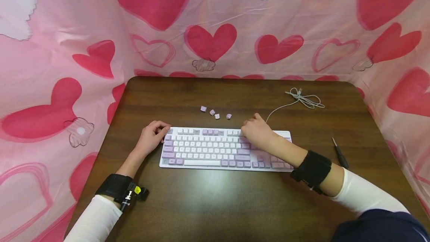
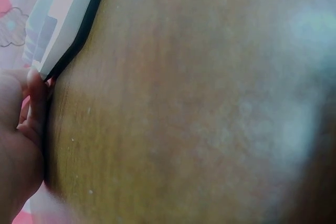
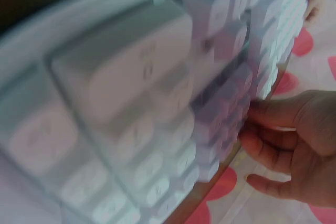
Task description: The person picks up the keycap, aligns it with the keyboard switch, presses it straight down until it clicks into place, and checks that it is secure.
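A white and lilac keyboard (image 1: 201, 163) lies on the wooden table. My left hand (image 1: 152, 137) grips its upper left corner; in the left wrist view the fingers (image 2: 35, 95) curl against the case edge. Over the top row, right of the middle, is my right hand (image 1: 258, 132), fingers bent. In the right wrist view its thumb and forefinger tips (image 3: 262, 109) come together on a keycap at the keyboard's far edge, the keycap mostly hidden by them. Behind the keyboard lie several loose keycaps (image 1: 203, 109), lilac and white.
A white cable (image 1: 304, 99) runs from the keyboard's back edge to a loose coil at the back right. On the right lies a dark-handled screwdriver (image 1: 340, 157). A pink cloth with hearts (image 1: 268, 14) hangs round the table (image 1: 208, 204).
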